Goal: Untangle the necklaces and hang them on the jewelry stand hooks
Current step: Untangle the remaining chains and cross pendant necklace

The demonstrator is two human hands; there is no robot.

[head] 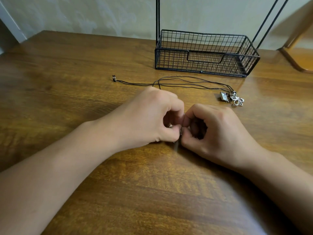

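Thin dark necklace cords lie crossed on the wooden table, running from a small clasp at the left to two silver pendants at the right. One cord passes under my left hand. My left hand and my right hand meet fingertip to fingertip in the middle of the table, both curled and pinching a small metal piece of a necklace, mostly hidden by the fingers. The jewelry stand is a black wire basket with upright rods; its hooks are out of frame.
The stand's basket sits at the back right, near the wall. A wooden chair leg shows at the far right edge. The table's far left corner lies at the back left.
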